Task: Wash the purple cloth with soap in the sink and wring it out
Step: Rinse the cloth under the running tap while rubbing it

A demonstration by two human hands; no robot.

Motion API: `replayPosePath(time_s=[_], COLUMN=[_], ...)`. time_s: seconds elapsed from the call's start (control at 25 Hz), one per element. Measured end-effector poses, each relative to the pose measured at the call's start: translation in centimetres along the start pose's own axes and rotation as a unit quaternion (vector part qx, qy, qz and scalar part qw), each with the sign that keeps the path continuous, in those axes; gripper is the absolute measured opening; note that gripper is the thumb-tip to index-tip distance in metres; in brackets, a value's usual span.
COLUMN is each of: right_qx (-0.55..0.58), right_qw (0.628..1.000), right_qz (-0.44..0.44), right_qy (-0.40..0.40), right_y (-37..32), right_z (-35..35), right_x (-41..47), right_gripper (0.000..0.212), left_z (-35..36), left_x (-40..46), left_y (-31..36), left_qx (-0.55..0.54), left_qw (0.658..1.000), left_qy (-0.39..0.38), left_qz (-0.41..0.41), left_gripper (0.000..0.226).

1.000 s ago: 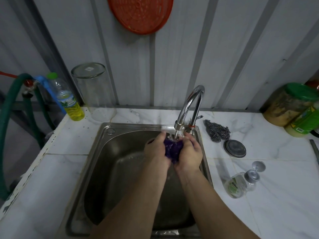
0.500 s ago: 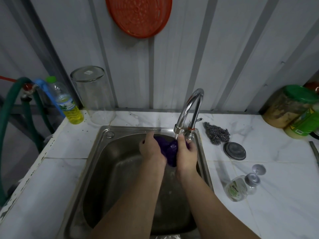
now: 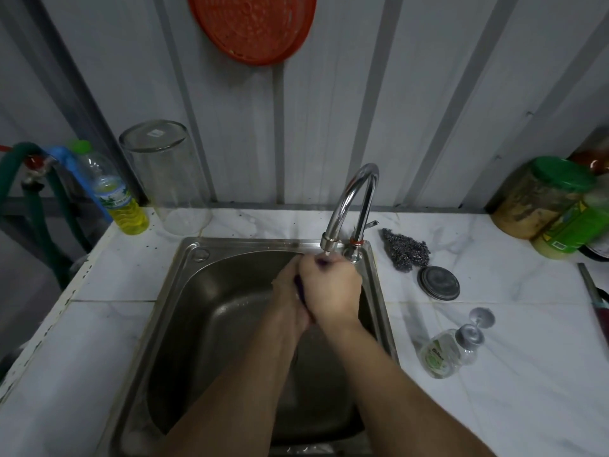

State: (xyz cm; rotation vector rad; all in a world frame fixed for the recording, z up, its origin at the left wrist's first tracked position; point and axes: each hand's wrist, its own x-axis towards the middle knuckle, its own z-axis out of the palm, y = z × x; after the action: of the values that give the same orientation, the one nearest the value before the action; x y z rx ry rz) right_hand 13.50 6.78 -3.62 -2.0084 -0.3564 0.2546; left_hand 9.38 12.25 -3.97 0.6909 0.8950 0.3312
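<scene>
Both my hands are pressed together over the steel sink (image 3: 184, 291), right under the spout of the chrome tap (image 3: 349, 206). The purple cloth (image 3: 299, 288) is squeezed between them; only thin dark purple slivers show between the palms and at the fingertips. My right hand (image 3: 333, 288) lies on top and wraps over the cloth. My left hand (image 3: 286, 291) sits underneath on the left, mostly covered. A clear soap pump bottle (image 3: 445, 351) lies on its side on the counter to the right of the sink.
Right of the tap lie a steel wool scourer (image 3: 407, 249) and a round metal lid (image 3: 438, 282). Green-lidded jars (image 3: 543, 199) stand at the far right. A glass jar (image 3: 168, 179) and a yellow-liquid bottle (image 3: 115, 196) stand back left, beside a green hose (image 3: 39, 219).
My hands have closed tightly together around the cloth, the right one rolling over the left. Far less purple shows than before. The camera view has tilted slightly.
</scene>
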Motion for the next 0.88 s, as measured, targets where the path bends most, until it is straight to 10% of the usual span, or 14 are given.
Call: replayPosePath(time_s=[0.2,0.44,0.68,0.88], right_qx=[-0.002,0.128,0.004,-0.016], right_qw=[0.984,0.987,0.999,0.991], right_qz=[0.177,0.091,-0.006,0.136], right_qy=[0.004,-0.033,0.031,0.006], right_y=[1.5,1.8,0.2,0.8], right_z=[-1.2,-0.7,-1.1,-1.8], right_x=[5.0,-4.1,-1.1,5.0], right_gripper=[0.032,0.046,0.041,0.027], left_z=[-0.4,1.5,1.6,1.7], left_x=[-0.3,1.7,0.6,-0.7], left_y=[-2.3,1.8,0.3,-2.1], left_qx=[0.083,-0.035,-0.025,0.021], left_qw=[0.996,0.99,0.999,0.999], left_qy=[0.019,0.132,0.024,-0.029], left_qz=[-0.01,-0.032,-0.015,-0.028], left_gripper=[0.023,0.049,0.032,0.025])
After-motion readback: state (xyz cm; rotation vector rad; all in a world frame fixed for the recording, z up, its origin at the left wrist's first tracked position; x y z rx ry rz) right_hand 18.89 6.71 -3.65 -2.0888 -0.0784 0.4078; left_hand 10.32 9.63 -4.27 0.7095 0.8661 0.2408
